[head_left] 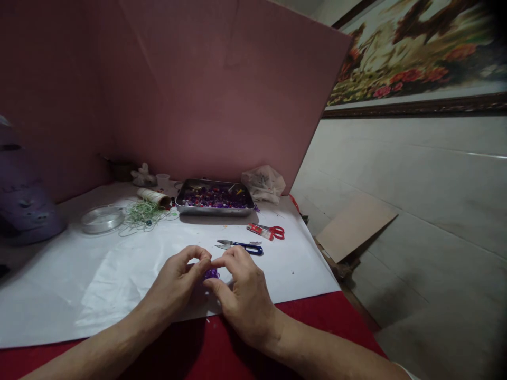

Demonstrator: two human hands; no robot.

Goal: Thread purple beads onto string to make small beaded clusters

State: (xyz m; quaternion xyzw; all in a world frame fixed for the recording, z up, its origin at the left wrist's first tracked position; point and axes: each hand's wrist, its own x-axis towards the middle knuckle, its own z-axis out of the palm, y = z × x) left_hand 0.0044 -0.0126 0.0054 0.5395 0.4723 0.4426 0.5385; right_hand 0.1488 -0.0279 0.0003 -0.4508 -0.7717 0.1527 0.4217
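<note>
A small cluster of purple beads shows between my two hands, above the near edge of the white table cover. My left hand pinches thumb and forefinger together at the cluster's upper left side and hides part of it. Around the right side curls my right hand, its forefinger meeting the left fingertips and its thumb against the lower beads. Any thread between the fingertips is too fine to make out. Just beyond my fingers lie thread snips with dark blue handles, blades pointing left.
A metal tray of mostly purple beads stands at the back. Red-handled scissors lie right of it, near a plastic bag. Leftward are tangled green thread, a thread roll, a clear spool and a purple bottle-like object.
</note>
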